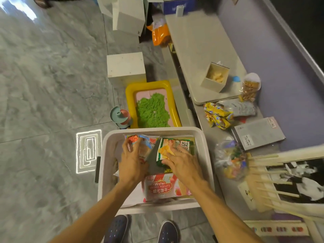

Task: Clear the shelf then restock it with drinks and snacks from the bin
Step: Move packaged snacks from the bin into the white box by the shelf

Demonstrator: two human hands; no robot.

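Inside the white plastic bin [105, 165], the left hand [132, 162] is curling around one orange-and-blue snack packet [140, 142] while the right hand [184, 163], fingers spread, is pressing one green-edged snack bag [177, 146] above one pink wafer pack [161, 187].

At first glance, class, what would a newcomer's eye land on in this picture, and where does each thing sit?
Both hands reach into the white bin at the centre: the left hand on a pink packet, the right hand on a green snack bag, with a pink wafer biscuit pack nearer the person. Just beyond the bin sits a yellow tray of bright green material. To the right, yellow snack packets lie on the grey shelf.
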